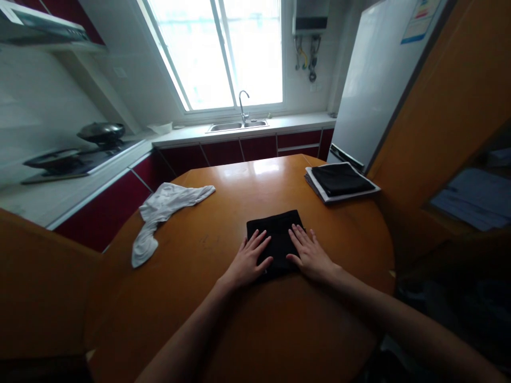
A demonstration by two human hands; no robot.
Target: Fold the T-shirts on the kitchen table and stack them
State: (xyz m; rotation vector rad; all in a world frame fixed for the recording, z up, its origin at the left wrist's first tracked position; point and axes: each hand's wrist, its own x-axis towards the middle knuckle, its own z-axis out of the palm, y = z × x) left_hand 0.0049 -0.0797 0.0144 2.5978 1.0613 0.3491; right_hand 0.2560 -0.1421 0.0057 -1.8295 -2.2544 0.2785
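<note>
A black piece of cloth, folded into a rough square (280, 238), lies flat on the wooden table in front of me. My left hand (248, 260) rests palm down on its left side, fingers spread. On its right side my right hand (310, 254) also lies flat, fingers apart. Neither hand grips the cloth; both touch its top. What kind of garment it is cannot be made out. The hands hide parts of its left and right edges.
A crumpled white garment (165, 205) lies at the table's left. A stack of folded clothes (342, 180), black on top, sits at the back right. The brown table (223, 213) has a rounded edge. Beyond are a sink (225, 126), a stove (85, 162) and a fridge (371, 80).
</note>
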